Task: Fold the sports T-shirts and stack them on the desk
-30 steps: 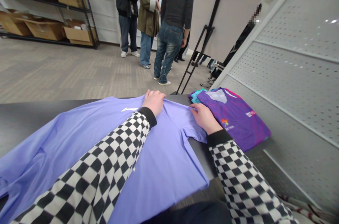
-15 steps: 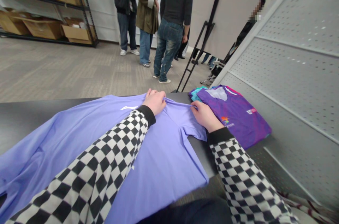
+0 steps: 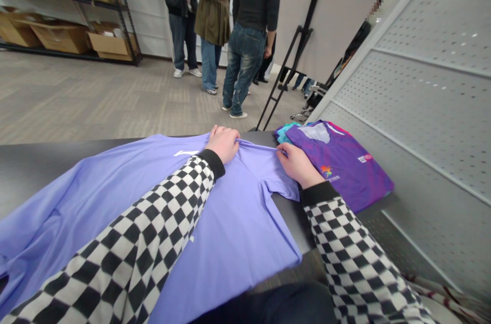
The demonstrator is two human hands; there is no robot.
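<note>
A lavender T-shirt (image 3: 233,211) lies spread on a black table (image 3: 34,165), with a small white logo near its upper edge. My left hand (image 3: 224,144) pinches the shirt's neck edge. My right hand (image 3: 298,164) grips the same edge further right, and the fabric between my hands is drawn into a taut line. Both of my checkered sleeves lie over or beside the shirt. Close to my right hand, a folded purple jersey (image 3: 339,165) sits on a teal garment (image 3: 283,134), which is mostly hidden.
A perforated white metal panel (image 3: 422,119) rises along the right side. Beyond the table, several people stand on carpet near a black easel (image 3: 293,68). Metal shelves (image 3: 69,12) holding cardboard boxes stand at the back left.
The whole view has shifted slightly upward. The shirt edge between my hands now looks tighter. A standing person in an olive coat has raised a hand to the other sleeve.
</note>
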